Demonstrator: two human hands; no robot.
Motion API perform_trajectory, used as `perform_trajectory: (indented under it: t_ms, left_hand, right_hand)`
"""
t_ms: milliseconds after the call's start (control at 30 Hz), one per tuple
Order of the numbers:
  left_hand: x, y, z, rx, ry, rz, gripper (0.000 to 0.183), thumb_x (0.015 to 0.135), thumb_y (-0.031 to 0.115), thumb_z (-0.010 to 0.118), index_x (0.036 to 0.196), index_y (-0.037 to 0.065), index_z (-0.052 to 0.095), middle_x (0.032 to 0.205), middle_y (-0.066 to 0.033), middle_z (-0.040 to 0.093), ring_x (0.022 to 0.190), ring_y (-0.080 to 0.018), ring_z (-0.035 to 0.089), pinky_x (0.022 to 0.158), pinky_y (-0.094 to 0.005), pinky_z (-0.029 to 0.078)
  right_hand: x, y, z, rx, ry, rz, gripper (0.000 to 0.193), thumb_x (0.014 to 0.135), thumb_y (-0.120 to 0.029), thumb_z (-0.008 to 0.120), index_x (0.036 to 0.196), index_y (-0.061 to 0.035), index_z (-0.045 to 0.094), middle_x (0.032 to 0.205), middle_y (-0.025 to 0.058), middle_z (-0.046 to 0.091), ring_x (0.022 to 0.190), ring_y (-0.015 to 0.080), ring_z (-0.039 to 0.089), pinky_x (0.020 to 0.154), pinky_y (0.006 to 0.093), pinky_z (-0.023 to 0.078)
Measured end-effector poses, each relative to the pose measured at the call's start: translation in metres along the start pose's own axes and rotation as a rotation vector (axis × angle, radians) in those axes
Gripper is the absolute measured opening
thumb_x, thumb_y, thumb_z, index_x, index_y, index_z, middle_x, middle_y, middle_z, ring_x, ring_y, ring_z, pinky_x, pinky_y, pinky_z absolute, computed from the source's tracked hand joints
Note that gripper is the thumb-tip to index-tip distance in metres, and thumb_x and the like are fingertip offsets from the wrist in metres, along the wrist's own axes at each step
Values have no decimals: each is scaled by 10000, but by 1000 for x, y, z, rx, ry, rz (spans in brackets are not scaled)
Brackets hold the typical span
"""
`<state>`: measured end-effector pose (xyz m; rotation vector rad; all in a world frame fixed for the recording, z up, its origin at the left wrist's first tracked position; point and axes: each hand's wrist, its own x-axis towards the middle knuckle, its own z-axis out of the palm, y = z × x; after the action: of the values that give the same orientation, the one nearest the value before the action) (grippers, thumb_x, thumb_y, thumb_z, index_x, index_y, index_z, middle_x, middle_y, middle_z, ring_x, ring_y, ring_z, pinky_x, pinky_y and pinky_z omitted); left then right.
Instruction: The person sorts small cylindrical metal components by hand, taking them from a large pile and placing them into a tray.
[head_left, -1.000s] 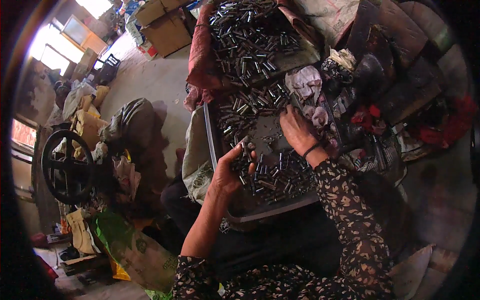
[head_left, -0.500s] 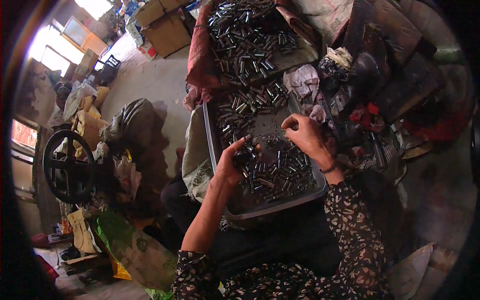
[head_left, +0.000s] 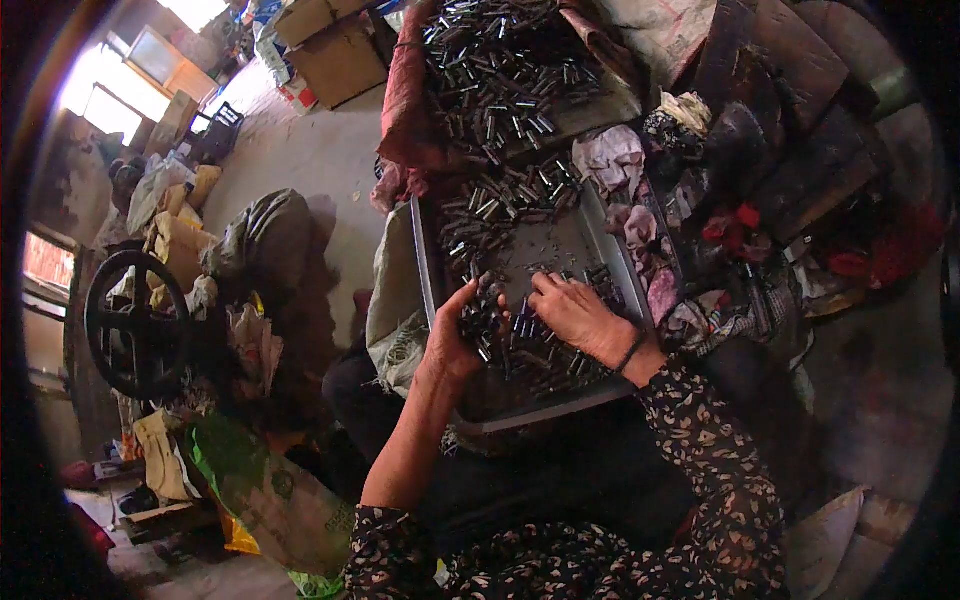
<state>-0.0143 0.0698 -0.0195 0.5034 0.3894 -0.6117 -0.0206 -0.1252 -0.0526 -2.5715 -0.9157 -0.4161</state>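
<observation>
A grey plastic tray (head_left: 548,409) lies in front of me, with many small dark and shiny metal pins (head_left: 512,196) scattered in it. Over its left side, my left hand (head_left: 452,345) is cupped around a bunch of metal pins (head_left: 482,322). My right hand (head_left: 588,322) is above the tray's near half, palm down and fingers bent together, close to the left hand's fingertips. What its fingertips hold, if anything, is hidden. Loose pins lie below both hands.
Beyond the tray, a larger heap of pins (head_left: 505,85) sits on sacking with a red cloth edge (head_left: 405,95). Crumpled rags (head_left: 610,158) lie along the right side, near dark metal plates (head_left: 810,150). A black handwheel (head_left: 137,325) and a stuffed sack (head_left: 262,240) are at left.
My right hand has come down and left from above the tray's right side toward the left hand. My left hand stays in place, still holding its bunch of pins.
</observation>
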Motion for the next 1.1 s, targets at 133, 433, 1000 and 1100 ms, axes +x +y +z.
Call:
perform_trajectory:
  t_ms: [133,433,1000,1100]
  left_hand:
    - [-7,-2,4,88,128,39,255,869,263,507,1004,50,544,917,-129,621,875,-243,606,784,-391,506]
    - [-15,-12,14,87,9,-108,317,886,338,481,1061,79,533,992,-119,599,908,-244,584,805,-414,495]
    - [-11,2,13,-200,60,-5,235,891,259,480,976,55,560,992,-139,596,949,-275,577,874,-428,461]
    - [-11,2,14,-319,63,-8,244,892,263,478,976,49,559,998,-153,591,949,-274,575,875,-430,461]
  right_hand:
    - [9,-7,-10,-148,-57,4,86,723,-46,528,800,-15,552,884,123,504,832,295,561,719,374,485]
    - [29,-9,-69,538,162,311,222,727,-23,588,947,-14,563,920,158,553,860,337,564,732,372,462]
    - [48,59,12,-115,2,153,190,733,-58,502,911,-39,562,981,105,540,929,269,538,805,397,435]
    - [38,39,-11,-224,-175,126,95,722,-66,510,786,-45,578,923,100,540,878,273,535,756,390,445]
